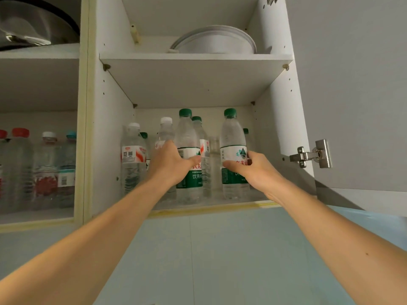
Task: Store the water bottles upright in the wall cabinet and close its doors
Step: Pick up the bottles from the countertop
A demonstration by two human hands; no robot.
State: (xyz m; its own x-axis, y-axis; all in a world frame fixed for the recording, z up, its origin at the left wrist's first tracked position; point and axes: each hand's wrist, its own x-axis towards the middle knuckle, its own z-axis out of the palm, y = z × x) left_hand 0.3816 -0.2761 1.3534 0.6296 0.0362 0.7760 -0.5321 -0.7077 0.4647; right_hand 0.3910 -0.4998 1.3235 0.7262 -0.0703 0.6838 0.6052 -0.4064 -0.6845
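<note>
The wall cabinet (198, 64) stands open above me. On its lower shelf (220, 206), several clear water bottles stand upright. My left hand (170, 165) is wrapped around a green-capped, green-labelled bottle (187, 133) near the shelf's middle. My right hand (253, 168) grips a second green-capped bottle (232, 135) at the right. Both bottles stand upright on the shelf near its front edge. Behind and left of them are white-capped bottles with red labels (132, 159) and more green-capped ones, partly hidden.
The right cabinet door (356, 95) is swung open, its metal hinge (308, 155) showing. White bowls (218, 41) sit on the upper shelf. The left compartment (39, 172) holds several more bottles, with a steel pan (33, 23) above. Below is a pale blue wall.
</note>
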